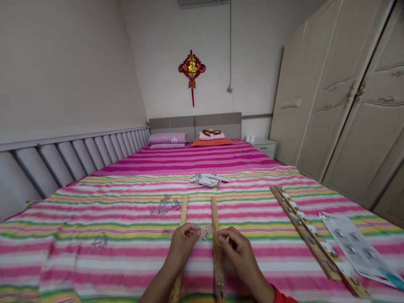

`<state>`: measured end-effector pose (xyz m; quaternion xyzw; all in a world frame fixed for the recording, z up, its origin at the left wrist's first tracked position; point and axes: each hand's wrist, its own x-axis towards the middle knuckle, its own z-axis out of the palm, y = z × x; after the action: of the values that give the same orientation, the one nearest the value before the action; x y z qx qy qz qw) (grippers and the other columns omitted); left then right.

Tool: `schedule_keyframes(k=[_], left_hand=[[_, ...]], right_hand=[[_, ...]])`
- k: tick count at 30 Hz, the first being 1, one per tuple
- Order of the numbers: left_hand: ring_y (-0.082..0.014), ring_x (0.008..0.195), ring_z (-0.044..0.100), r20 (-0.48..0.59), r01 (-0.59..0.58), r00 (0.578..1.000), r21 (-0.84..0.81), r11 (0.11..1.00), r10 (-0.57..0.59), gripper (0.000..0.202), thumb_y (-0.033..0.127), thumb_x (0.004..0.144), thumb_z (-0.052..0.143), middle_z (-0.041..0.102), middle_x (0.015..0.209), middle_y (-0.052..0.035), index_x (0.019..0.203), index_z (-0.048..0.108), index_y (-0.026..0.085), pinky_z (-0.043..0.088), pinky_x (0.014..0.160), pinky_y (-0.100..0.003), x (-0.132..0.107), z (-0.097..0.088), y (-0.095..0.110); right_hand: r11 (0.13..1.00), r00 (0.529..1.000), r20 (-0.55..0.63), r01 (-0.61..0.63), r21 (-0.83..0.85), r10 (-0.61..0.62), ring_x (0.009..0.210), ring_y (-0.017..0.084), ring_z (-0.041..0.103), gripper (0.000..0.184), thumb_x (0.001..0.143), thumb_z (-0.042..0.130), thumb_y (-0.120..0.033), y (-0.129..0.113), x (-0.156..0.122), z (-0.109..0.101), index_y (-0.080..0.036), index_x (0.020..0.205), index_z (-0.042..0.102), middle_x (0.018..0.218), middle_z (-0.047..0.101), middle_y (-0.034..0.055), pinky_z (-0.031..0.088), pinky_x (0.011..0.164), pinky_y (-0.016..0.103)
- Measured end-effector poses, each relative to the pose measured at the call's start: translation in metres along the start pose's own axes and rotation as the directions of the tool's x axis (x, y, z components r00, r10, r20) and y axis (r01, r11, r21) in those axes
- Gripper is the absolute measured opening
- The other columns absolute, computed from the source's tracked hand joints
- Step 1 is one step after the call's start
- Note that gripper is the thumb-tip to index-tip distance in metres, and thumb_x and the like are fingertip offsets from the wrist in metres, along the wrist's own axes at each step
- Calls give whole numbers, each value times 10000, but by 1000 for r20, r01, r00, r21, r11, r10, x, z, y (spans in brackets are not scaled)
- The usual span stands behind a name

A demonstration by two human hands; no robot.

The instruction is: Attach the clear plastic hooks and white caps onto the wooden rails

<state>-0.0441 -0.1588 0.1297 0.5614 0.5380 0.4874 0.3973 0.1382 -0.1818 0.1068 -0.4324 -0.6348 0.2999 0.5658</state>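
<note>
Pinching a small clear piece (205, 231) at its left edge, the left hand (184, 243) holds it just above the striped bedsheet (126, 261), near the person and right beside a wooden strip (216, 214). The right hand (237, 249) sits just to the right with its fingers curled and their tips at that strip; whether they grip it or only steady it cannot be told. The hands are close together but not touching. The piece looks like thin, glossy, transparent plastic, and its exact form is too small to read against the stripes. It is probably very light, fairly stiff and slick, and might crack if bent, so a fingertip pinch at the rim would suit it better than a squeeze across the middle. The strip is long, narrow and pale yellow-brown, with a row of holes, and runs from near to far. It is likely rigid and light, best held by its long edges. A second strip (183, 212) lies parallel just to the left. Loose clear pieces (166, 205) lie farther left, and on the right a pair of strips (303, 223) lies beside a plastic sheet (356, 244).
</note>
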Motion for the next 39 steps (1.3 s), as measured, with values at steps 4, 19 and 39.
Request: schedule_keyframes(k=[4, 19, 39], left_hand=[[-137, 563, 544, -34, 49, 998, -123, 991, -54, 328, 369, 555, 708, 572, 545, 30, 801, 678, 155, 426, 593, -260, -10, 14, -1], [-201, 743, 575, 260, -379, 922, 446, 811, 288, 500, 196, 765, 533, 643, 761, -23, 1259, 529, 276, 416, 711, -319, -45, 27, 23], [-142, 669, 558, 457, -311, 881, 368, 876, 121, 597, 184, 653, 585, 602, 713, 20, 1246, 561, 245, 430, 624, -231, -21, 19, 42]], right_hand=[[998, 998, -39, -59, -23, 58, 571, 152, 515, 258, 817, 564, -402, 2, -9, -2, -177, 757, 675, 674, 615, 31, 394, 525, 245], [968, 990, 34, 138, -208, -134, 781, 182, 596, 359, 762, 600, -143, -4, -23, -7, -221, 1112, 614, 857, 606, 41, 500, 691, 283], [990, 986, 107, 132, -52, -126, 759, 177, 596, 206, 873, 526, -251, -2, -33, -16, -222, 908, 727, 789, 609, 57, 484, 644, 271]])
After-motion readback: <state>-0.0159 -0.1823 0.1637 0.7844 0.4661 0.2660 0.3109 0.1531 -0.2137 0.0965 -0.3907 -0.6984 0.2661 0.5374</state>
